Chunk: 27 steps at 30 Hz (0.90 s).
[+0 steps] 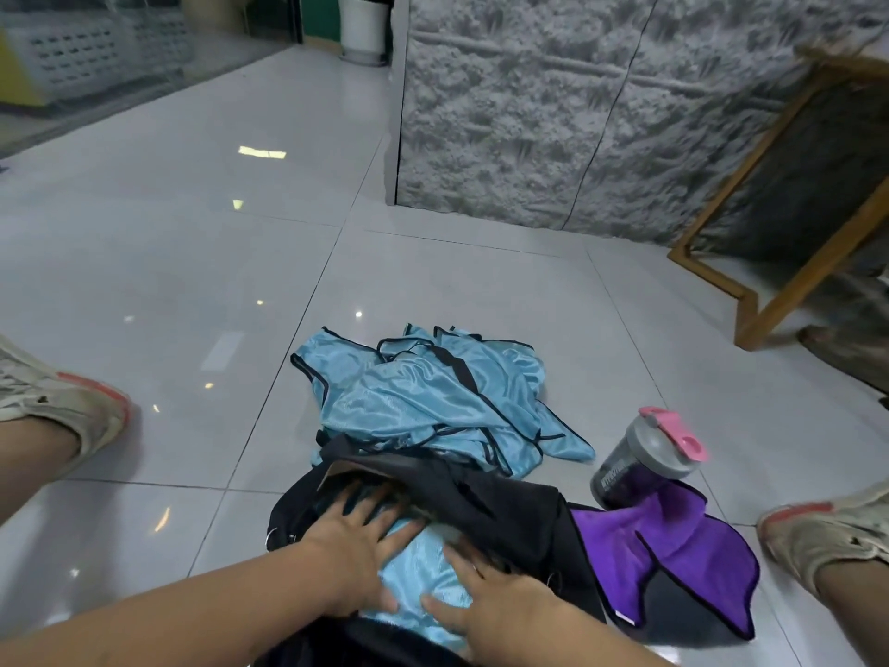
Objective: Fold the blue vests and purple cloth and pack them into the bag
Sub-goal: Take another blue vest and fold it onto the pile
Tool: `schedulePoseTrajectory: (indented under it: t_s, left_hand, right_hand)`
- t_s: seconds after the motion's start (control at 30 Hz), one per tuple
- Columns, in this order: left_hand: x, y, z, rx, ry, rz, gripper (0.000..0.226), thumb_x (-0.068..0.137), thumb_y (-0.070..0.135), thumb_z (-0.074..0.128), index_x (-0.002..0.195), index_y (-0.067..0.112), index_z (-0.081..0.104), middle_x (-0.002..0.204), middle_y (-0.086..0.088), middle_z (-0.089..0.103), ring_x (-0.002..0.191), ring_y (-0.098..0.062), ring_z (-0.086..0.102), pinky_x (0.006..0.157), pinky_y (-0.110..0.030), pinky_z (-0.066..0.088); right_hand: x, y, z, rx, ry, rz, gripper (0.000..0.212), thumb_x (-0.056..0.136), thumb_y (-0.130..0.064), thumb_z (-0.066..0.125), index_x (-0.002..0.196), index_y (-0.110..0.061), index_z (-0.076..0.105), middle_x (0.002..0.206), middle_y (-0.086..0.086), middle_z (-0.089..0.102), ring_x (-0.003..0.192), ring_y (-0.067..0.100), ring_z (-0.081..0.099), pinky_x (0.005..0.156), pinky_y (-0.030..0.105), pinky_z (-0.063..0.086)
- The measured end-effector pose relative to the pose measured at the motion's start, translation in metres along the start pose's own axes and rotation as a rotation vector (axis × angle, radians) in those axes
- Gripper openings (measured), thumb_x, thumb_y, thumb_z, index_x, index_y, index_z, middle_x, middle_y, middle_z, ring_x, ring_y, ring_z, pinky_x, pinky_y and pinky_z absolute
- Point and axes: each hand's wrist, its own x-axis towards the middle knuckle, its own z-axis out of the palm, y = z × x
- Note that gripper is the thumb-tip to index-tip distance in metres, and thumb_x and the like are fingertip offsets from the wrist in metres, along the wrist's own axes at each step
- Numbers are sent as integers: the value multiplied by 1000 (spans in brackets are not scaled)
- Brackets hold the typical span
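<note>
Both hands flat on folded blue vest (423, 565), inside black bag (519, 517)

Beside the black bag (505, 512), the loose vests (423, 397) are shiny light blue with black trim. The cloth (673, 556) is purple, dark-edged. The shaker bottle (640, 459) is grey with a pink flip cap. The floor tiles (168, 281) are glossy pale grey.

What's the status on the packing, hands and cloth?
Left hand and right hand flat, pressing a folded blue vest into the black bag. Vest pile unfolded beyond the bag. Purple cloth on the floor beside it, shaker bottle at its edge.
</note>
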Motion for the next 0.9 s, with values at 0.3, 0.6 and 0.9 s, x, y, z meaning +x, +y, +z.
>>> schedulePoseTrajectory:
  t_s: [0.3, 0.6, 0.9]
  left_hand:
    - [-49, 12, -92, -339, 455, 137, 26, 87, 19, 57, 112, 21, 62, 115, -5, 70, 106, -29, 67, 86, -39, 51]
    - [18, -32, -141, -960, 861, -134, 27, 101, 26, 58, 127, 23, 66, 126, 3, 61, 112, -16, 59, 101, -33, 48]
    - [108, -54, -132, -675, 446, -99, 76, 94, 31, 71, 159, 34, 32, 166, 1, 27, 147, -26, 40, 117, -39, 39]
  right_hand:
    - [-64, 18, -100, 669, 496, -18, 23, 89, -20, 67, 70, -11, 73, 67, 10, 63, 63, 18, 53, 70, 38, 53]
    - [-13, 111, -141, 1259, 921, 278, 13, 97, -13, 63, 97, -11, 76, 88, 9, 76, 74, 18, 75, 71, 35, 59]
    - [67, 164, -59, 1164, 670, 614, 59, 95, -20, 70, 150, -17, 50, 142, 5, 61, 127, 26, 60, 101, 27, 45]
